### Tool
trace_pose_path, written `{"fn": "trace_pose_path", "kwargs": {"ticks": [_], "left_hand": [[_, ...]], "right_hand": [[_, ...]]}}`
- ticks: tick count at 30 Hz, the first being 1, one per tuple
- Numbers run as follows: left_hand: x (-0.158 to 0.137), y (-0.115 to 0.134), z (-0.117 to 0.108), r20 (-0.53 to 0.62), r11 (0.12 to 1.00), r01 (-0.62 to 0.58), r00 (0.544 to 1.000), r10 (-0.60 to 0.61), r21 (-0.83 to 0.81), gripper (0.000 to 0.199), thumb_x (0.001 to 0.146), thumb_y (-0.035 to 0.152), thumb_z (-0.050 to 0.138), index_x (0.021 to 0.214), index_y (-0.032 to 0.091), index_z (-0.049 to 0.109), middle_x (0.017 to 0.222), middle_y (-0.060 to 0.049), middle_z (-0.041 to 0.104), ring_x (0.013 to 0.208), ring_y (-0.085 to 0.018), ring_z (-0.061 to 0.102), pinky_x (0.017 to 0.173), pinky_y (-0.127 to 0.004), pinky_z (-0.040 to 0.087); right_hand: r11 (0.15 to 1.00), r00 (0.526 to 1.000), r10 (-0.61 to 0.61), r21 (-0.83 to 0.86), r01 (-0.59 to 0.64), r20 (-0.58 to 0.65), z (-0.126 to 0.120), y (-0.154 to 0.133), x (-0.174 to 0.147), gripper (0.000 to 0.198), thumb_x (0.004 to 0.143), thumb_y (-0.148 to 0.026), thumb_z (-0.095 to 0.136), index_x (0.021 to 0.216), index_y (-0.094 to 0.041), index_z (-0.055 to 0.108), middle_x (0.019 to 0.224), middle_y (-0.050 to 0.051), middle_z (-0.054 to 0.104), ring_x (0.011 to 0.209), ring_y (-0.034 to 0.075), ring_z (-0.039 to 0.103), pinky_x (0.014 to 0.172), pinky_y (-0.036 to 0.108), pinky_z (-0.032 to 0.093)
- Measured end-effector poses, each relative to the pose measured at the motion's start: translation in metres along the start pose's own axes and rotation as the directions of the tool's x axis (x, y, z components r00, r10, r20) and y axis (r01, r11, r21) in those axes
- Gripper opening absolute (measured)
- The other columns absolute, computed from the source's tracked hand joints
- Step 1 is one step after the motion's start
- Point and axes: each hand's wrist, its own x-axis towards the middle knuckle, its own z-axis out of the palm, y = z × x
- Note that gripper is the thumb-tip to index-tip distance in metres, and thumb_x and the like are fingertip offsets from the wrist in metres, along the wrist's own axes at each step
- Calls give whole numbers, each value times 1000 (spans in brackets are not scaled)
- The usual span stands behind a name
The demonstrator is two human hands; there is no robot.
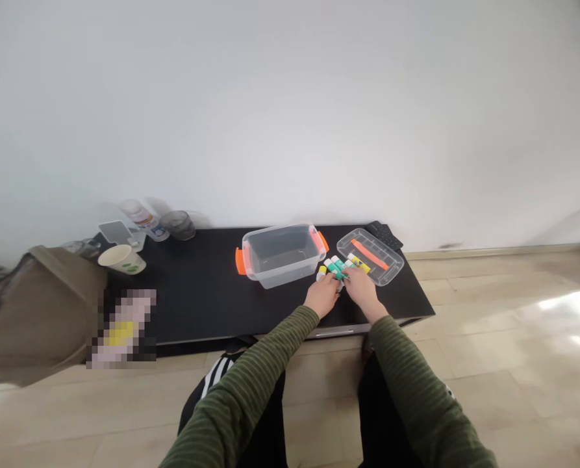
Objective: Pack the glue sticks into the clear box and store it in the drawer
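Note:
Several glue sticks (pixel 338 262), white with green or yellow parts, lie side by side near the front right of the black table. My left hand (pixel 323 296) has its fingers curled on the left ones, beside a yellow-topped stick (pixel 321 270). From the right, my right hand (pixel 360 290) grips at the same row, close to a yellow stick (pixel 359 263). Both hands partly hide the sticks' lower ends. Left of them stands a clear plastic box (pixel 265 280) with orange latches, uncovered. Its clear lid (pixel 394 267) with an orange handle lies just right of the sticks.
On the black table (pixel 197 305), a paper cup (pixel 123 260), a dark glass (pixel 178 225), a white spray can (pixel 143 218) and a phone (pixel 115 231) stand or lie at left. A brown bag (pixel 41 312) sits at the left end. A dark dotted item (pixel 384 234) lies behind the lid.

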Motion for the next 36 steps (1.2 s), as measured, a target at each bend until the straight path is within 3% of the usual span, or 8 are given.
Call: {"fn": "trace_pose_path", "kwargs": {"ticks": [11,17,19,22,24,26,32,36], "left_hand": [[-2,7,2,107,997,58,992,-63,52,32,92,20,57,123,17,53,125,-12,61,117,-27,61,91,-39,54],[-2,-9,-13,-61,932,169,978,-198,-320,22,87,17,62,109,19,65,117,-12,67,113,-27,64,100,-42,51],[0,-18,-19,-95,778,187,949,-302,-600,21,83,15,69,104,17,69,110,-11,70,104,-25,67,101,-43,52],[-1,-31,-30,28,239,132,919,-393,-962,22,82,19,75,103,13,71,101,-10,73,90,-19,70,96,-41,56],[-6,-35,-37,124,-117,90,933,-339,-989,25,83,21,77,104,10,71,101,-12,74,90,-18,72,97,-38,57],[-13,-36,-43,182,-322,86,942,-282,-943,22,84,20,76,103,9,72,104,-14,75,97,-20,73,100,-37,56],[-27,-37,-59,294,-569,97,918,-266,-816,15,94,15,60,101,8,71,117,-18,73,117,-23,69,108,-34,52],[-30,-41,-68,307,-595,89,911,-276,-799,18,97,17,57,104,8,71,117,-17,73,117,-21,68,107,-33,53]], "right_hand": [[980,983,122,-171,-97,139,5,-10,3,29,100,-37,49,116,-23,69,118,11,69,105,24,65,81,30,47],[986,990,100,-143,-85,102,11,-18,-1,31,99,-34,48,115,-18,69,121,19,67,105,29,67,83,36,49],[989,994,90,-124,-82,59,8,-19,-2,30,98,-31,49,115,-18,70,118,20,67,103,29,67,82,37,50],[992,993,115,-54,-115,-6,-3,-17,-5,28,97,-34,51,111,-18,69,113,18,69,101,27,67,83,36,51],[987,987,155,42,-153,-34,-11,-13,-9,28,97,-35,51,108,-17,68,109,17,70,101,27,68,84,36,52],[957,981,184,236,-167,-54,-16,-8,-16,26,96,-35,52,110,-16,64,105,15,71,99,26,70,83,36,54],[475,997,78,880,-26,-12,-10,-16,-44,41,87,-49,62,115,-19,57,110,11,71,89,23,74,65,32,60],[387,997,-73,921,39,-12,-11,-25,-54,45,80,-51,70,112,-21,62,106,9,73,89,23,73,65,32,61]]}}
